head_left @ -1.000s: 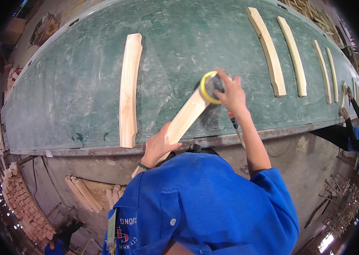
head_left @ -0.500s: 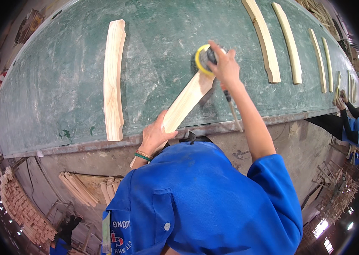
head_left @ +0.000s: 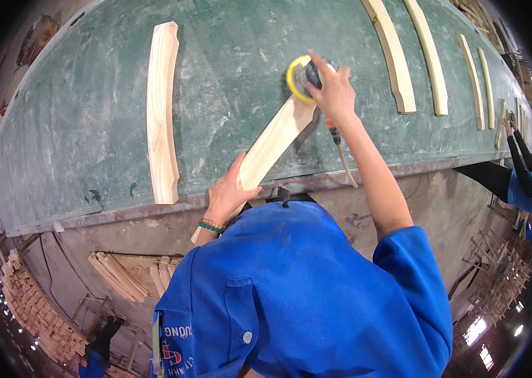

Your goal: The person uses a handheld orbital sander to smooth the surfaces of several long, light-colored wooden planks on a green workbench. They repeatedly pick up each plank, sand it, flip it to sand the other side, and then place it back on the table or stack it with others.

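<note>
My right hand (head_left: 334,94) is wrapped round a handheld orbital sander (head_left: 307,77) with a yellow round pad. The sander sits tilted at the far end of a pale wooden board (head_left: 275,142); whether the whole pad touches the wood I cannot tell. A hose (head_left: 345,165) hangs from the tool behind my right wrist. My left hand (head_left: 229,192) grips the near end of the board, thumb across its top face. The board lies slantwise over the edge of the green worktable (head_left: 228,82), its near end partly hidden by my left hand and wrist.
Another shaped board (head_left: 163,113) lies to the left on the table. Several more boards (head_left: 393,57) lie to the right. At the far right a co-worker (head_left: 524,179) reaches onto the table. Stacked wood (head_left: 36,309) stands lower left, with more strips (head_left: 118,276) below the table.
The sander and my right hand have shifted slightly up and left at the board's far end. My left hand keeps its grip. The co-worker's hands have moved farther across the table.
</note>
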A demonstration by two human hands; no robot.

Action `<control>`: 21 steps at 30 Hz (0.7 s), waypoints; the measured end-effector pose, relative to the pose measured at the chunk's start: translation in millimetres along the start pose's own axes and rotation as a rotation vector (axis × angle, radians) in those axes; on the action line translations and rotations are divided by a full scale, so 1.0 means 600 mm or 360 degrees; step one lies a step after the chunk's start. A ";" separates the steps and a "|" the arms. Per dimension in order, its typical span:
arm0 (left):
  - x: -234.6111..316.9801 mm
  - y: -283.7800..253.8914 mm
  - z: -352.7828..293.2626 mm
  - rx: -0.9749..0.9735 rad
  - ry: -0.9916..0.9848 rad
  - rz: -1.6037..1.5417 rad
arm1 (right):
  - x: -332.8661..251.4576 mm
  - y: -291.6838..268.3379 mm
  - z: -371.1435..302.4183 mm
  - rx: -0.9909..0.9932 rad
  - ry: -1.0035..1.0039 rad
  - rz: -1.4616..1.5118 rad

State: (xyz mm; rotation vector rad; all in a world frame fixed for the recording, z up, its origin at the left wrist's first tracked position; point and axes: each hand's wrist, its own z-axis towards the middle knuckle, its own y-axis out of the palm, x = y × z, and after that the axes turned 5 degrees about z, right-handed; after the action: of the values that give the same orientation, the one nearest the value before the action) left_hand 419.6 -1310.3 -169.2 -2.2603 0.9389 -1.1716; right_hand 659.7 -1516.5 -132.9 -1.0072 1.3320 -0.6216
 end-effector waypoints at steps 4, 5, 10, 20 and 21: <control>0.003 0.002 -0.006 -0.0011 -0.0025 0.0061 | 0.005 0.002 -0.005 0.0031 -0.0064 -0.0009; 0.001 0.003 -0.005 0.0032 0.0005 0.0053 | 0.004 0.006 -0.009 0.0007 -0.0107 -0.0005; 0.006 0.001 -0.003 -0.0041 -0.0033 0.0074 | 0.012 -0.010 0.026 0.0015 0.0013 -0.0062; 0.014 0.015 -0.017 0.0038 -0.0061 0.0277 | -0.041 -0.062 0.034 -0.0912 -0.0520 -0.0396; 0.014 0.013 -0.017 0.0025 -0.0050 0.0253 | -0.036 -0.057 0.028 -0.0868 -0.0532 -0.0373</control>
State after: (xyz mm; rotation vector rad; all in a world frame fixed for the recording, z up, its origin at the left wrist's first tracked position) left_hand 411.5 -1322.7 -163.7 -2.1413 1.0718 -1.0678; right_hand 678.1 -1510.1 -93.4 -1.6498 1.1105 -0.2386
